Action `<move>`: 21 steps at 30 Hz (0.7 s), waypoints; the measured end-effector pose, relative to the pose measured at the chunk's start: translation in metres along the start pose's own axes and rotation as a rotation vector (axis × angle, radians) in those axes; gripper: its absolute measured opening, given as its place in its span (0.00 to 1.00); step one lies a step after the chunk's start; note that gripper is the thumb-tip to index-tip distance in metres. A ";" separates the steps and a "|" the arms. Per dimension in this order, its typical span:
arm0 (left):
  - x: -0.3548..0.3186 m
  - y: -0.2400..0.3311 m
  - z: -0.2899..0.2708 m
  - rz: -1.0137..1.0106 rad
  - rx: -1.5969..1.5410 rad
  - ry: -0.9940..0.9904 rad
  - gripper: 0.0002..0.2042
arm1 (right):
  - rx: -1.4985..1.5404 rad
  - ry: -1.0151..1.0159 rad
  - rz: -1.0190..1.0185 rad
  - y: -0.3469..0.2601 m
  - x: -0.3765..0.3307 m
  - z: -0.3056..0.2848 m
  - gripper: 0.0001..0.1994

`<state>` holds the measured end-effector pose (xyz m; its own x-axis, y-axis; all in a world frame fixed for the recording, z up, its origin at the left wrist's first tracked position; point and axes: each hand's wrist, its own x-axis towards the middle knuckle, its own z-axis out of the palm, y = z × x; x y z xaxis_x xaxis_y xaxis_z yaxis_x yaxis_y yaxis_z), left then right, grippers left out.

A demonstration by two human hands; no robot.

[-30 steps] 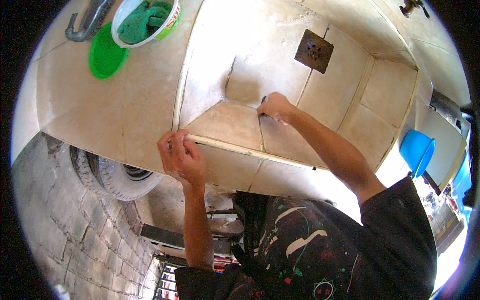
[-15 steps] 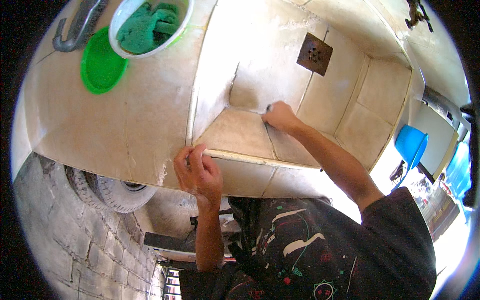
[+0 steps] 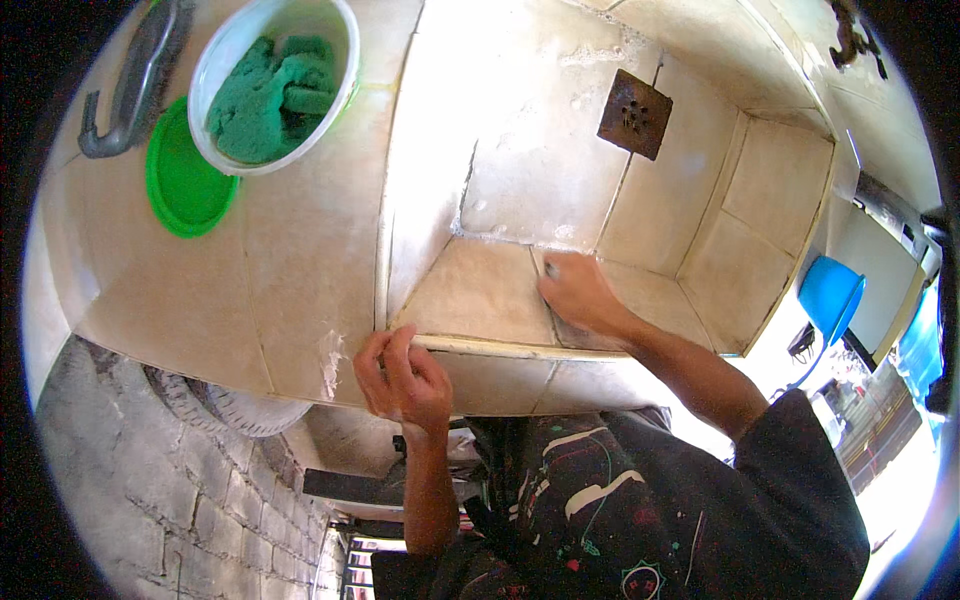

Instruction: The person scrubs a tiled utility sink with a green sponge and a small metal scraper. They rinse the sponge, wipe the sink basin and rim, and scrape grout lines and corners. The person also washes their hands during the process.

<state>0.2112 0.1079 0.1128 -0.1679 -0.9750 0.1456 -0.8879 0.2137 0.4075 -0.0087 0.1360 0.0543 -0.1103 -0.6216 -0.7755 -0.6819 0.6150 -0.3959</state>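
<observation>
My right hand (image 3: 582, 292) is inside the tiled sink (image 3: 560, 352), closed against its near inner wall. A small dark bit of something shows at its fingers, but the rest is hidden. At the sink's front left corner, my left hand (image 3: 405, 380) rests with curled fingers on the rim. Whitish suds (image 3: 520, 238) lie along the seam where the near wall meets the sink floor. A rusty square drain cover (image 3: 635, 114) is set in that floor, farther back.
On the tiled counter at left stand a white tub (image 3: 345, 95) with green paste, a green lid (image 3: 190, 185) and a dark curved pipe-like object (image 3: 130, 100). A tap (image 3: 855, 40) juts out at the far right. A blue basin (image 3: 832, 298) is at right; a tyre (image 3: 250, 410) lies below the counter.
My right hand has moved toward me, from the floor seam down onto the sink's near wall. The view has shifted slightly; my left hand stays at the corner.
</observation>
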 end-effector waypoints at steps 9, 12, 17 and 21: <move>0.000 0.000 -0.001 0.044 0.018 0.017 0.10 | -0.262 0.053 -0.614 0.108 0.046 0.031 0.09; 0.001 0.001 0.001 0.076 0.039 0.046 0.09 | 0.236 -0.208 -0.416 0.096 -0.023 -0.008 0.12; 0.003 0.003 0.003 0.103 0.079 0.093 0.08 | 0.220 -0.386 -0.602 0.137 -0.101 -0.051 0.22; 0.004 0.004 0.004 0.110 0.123 0.101 0.08 | 0.339 -0.363 -0.878 0.105 -0.079 -0.035 0.26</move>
<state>0.2053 0.1049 0.1114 -0.2286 -0.9336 0.2760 -0.9133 0.3038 0.2713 -0.0970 0.2331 0.0913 0.5974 -0.7703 -0.2230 -0.1688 0.1511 -0.9740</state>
